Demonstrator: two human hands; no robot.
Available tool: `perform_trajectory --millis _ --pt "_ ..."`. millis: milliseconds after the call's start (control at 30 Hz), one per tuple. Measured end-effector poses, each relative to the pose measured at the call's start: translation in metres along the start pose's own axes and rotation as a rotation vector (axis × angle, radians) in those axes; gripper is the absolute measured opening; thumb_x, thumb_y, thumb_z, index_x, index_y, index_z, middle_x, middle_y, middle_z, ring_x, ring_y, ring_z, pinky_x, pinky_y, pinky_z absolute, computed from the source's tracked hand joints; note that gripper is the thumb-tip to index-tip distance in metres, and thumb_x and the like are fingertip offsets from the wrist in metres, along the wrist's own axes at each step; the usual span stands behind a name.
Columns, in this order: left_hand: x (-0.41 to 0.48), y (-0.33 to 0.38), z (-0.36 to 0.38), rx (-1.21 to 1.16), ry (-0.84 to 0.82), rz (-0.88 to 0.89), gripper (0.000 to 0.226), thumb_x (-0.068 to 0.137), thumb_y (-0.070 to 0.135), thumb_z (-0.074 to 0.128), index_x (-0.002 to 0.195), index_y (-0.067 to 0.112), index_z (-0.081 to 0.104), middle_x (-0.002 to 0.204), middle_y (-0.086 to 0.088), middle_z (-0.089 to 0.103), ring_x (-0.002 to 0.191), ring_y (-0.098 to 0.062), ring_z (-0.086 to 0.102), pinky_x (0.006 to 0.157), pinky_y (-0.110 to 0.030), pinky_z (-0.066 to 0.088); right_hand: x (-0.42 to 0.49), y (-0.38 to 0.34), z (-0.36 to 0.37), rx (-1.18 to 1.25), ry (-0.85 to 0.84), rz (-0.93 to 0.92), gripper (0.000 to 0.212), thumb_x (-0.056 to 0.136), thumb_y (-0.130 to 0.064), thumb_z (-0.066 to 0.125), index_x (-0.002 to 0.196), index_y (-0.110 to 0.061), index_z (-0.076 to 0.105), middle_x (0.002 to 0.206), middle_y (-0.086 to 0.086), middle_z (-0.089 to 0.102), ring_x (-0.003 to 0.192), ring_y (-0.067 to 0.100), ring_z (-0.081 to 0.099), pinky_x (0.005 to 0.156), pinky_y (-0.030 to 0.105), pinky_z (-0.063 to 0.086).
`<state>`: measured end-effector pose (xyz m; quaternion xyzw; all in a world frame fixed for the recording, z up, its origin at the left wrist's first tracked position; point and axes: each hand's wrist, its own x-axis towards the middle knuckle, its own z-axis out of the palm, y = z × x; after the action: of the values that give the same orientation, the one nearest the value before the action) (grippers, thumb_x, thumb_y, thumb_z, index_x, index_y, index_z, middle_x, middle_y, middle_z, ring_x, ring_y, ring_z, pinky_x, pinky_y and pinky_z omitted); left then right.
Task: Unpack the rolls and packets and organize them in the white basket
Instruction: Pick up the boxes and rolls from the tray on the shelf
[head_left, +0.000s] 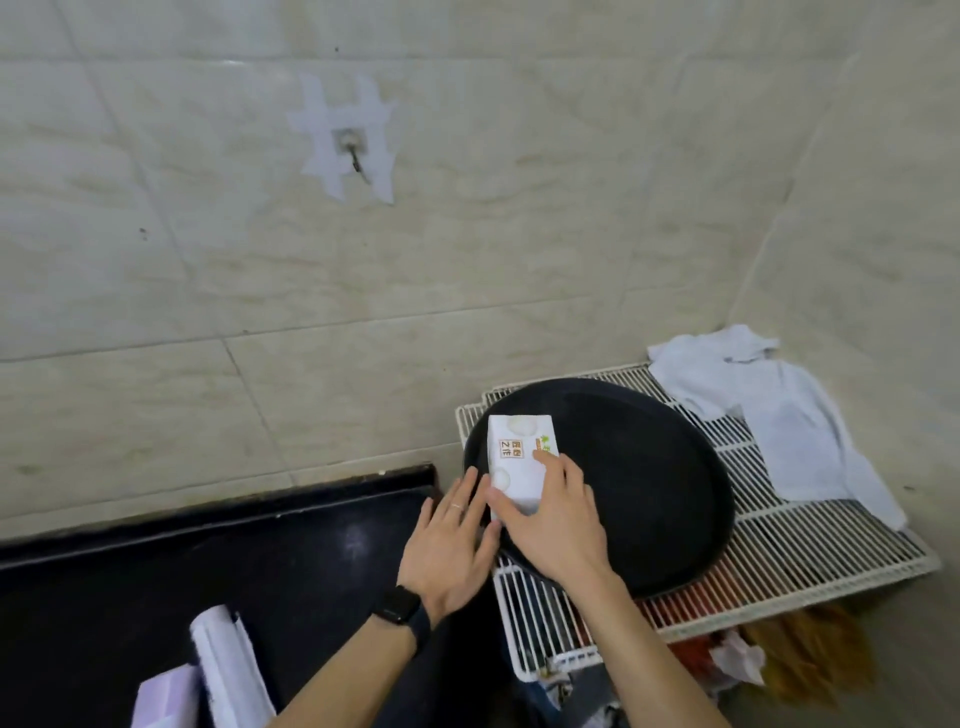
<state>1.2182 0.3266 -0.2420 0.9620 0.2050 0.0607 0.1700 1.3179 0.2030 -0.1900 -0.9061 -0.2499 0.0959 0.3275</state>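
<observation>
1. The packet is a white rectangular block in a printed wrap, held over the near-left rim of a round, matte black tray.
2. The right hand grips its near end, thumb and fingers curled round it.
3. The left hand is flat with straight fingers, holding nothing, beside the packet's left edge.
4. The tray sits on a white wire rack, and a crumpled pale cloth lies on the rack's far right corner.
5. A white roll lies on the glossy black counter.

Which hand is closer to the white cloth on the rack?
Right. The right hand grips the white packet on the black tray, left of the white cloth. The left hand lies even farther left, beside the packet.
</observation>
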Motion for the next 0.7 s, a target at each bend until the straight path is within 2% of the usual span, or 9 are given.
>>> perform_trajectory --millis 133,300,400,500,600,700 --pt "-0.001 0.002 -0.001 0.057 -0.01 0.001 0.061 0.101 0.05 0.011 0.158 0.029 -0.001 0.165 0.012 -0.007 0.149 -0.004 -0.012 0.122 -0.039 -0.003 0.0 -0.003 0.004 -0.004 0.03 0.008 0.085 0.076 -0.075 0.05 0.145 -0.029 0.028 0.154 -0.001 0.03 0.129 0.028 0.042 0.097 0.045 0.045" --pt "-0.001 0.008 -0.001 0.061 -0.02 -0.025 0.06 0.103 0.046 0.013 0.157 0.028 -0.005 0.164 0.01 -0.011 0.149 -0.005 -0.015 0.121 -0.04 -0.006 -0.002 -0.002 0.004 0.035 0.056 0.008 0.079 0.079 -0.064 0.056 0.144 -0.026 0.032 0.15 0.003 0.038 0.127 0.029 0.047 0.1 0.042 0.044" --pt "-0.003 0.004 -0.003 0.033 -0.038 -0.011 0.059 0.103 0.048 0.012 0.157 0.03 -0.005 0.163 0.013 -0.013 0.147 -0.001 -0.018 0.121 -0.04 -0.006 0.007 0.003 -0.006 0.149 0.054 0.068 0.075 0.077 -0.059 0.063 0.141 -0.028 0.038 0.141 0.001 0.051 0.123 0.023 0.053 0.095 0.036 0.043" --pt "-0.014 -0.006 -0.008 0.033 -0.039 0.017 0.061 0.102 0.054 0.012 0.157 0.031 -0.004 0.161 0.019 -0.013 0.146 0.001 -0.018 0.123 -0.04 -0.005 0.012 0.013 -0.022 0.34 0.048 0.137 0.074 0.075 -0.057 0.066 0.14 -0.03 0.043 0.134 -0.001 0.059 0.115 0.02 0.057 0.095 0.037 0.048" --pt "-0.036 -0.026 -0.012 0.057 -0.033 0.03 0.063 0.101 0.055 0.012 0.157 0.031 -0.006 0.16 0.02 -0.015 0.146 0.0 -0.018 0.123 -0.038 -0.005 0.004 0.018 -0.03 0.489 0.067 0.165 0.063 0.079 -0.046 0.072 0.135 -0.031 0.05 0.129 -0.002 0.063 0.107 0.015 0.06 0.086 0.032 0.048" --pt "-0.064 -0.055 -0.018 0.04 0.018 -0.031 0.065 0.101 0.056 0.016 0.157 0.031 -0.003 0.16 0.019 -0.012 0.148 -0.002 -0.014 0.12 -0.035 -0.006 -0.018 0.013 -0.032 0.597 0.065 0.114 0.05 0.083 -0.04 0.074 0.128 -0.036 0.053 0.128 -0.005 0.064 0.108 0.011 0.063 0.085 0.029 0.053"
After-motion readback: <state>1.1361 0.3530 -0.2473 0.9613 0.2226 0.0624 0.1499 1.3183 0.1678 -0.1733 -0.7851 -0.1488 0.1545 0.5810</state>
